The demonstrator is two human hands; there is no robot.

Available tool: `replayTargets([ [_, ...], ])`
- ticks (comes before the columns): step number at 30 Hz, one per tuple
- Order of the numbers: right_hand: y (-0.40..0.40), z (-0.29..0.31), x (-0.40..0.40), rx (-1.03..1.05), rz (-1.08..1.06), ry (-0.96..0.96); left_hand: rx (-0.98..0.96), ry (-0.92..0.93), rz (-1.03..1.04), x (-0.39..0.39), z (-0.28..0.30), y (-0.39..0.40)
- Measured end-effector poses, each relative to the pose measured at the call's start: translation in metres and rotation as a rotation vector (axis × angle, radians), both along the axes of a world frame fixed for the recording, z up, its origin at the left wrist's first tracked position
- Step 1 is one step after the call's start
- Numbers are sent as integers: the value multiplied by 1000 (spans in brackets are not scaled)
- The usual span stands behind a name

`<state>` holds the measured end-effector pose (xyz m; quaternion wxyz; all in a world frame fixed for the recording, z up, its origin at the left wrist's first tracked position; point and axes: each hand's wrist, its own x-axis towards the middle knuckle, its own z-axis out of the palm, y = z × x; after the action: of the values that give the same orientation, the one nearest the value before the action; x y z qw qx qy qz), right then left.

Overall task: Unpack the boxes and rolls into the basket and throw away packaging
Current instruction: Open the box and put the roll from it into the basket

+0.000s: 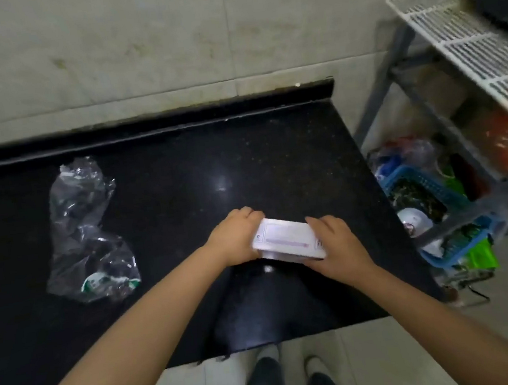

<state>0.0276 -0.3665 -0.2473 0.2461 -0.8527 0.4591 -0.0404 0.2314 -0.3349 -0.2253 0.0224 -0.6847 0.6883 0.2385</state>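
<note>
Both hands hold a flat white rectangular cardboard box (286, 238) just above the glossy black speckled stone countertop (166, 183), toward its near right part. Left hand (236, 238) grips the box's left short end, fingers curled over the far top corner; right hand (334, 243) grips the right short end, thumb lying on the top face, the rest of the fingers under or behind, hidden. Box tilted slightly, left end farther, right end nearer. Top face white with a pale outlined panel and a thin lilac stripe along the near long side, small dark marks at both ends; print too blurred to read. A second white layer or edge shows under the near side, cannot tell if it is a flap, a tray or another box. Bare forearms come in from the near edge. On the left part of the counter, well apart from the box, lies a crumpled clear plastic wrapper (86, 236) with green and white print at its near end, flat and empty-looking. Right of the counter, down on the floor, a blue perforated plastic basket (436, 190) holds green packs and a white round item, clear plastic bunched on its far side. Above it a white wire rack shelf (463, 41) on a grey metal frame (404, 80). Pale tiled wall (134, 41) behind the counter. Grey shoes (262, 378) visible on the pale floor at the near edge.
</note>
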Motion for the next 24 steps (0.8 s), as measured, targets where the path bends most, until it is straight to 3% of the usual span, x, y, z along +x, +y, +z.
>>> replayTargets([
  [6,28,14,62,122,314,-169,7,19,462,36,4,117],
  [11,106,19,142,265,616,-198,30,-122,753,58,-2,241],
  [17,226,24,249,388,727,-238,-69,-166,1026,91,-12,374],
  [24,359,25,347,424,936,-166,-83,73,1149,173,-16,529],
])
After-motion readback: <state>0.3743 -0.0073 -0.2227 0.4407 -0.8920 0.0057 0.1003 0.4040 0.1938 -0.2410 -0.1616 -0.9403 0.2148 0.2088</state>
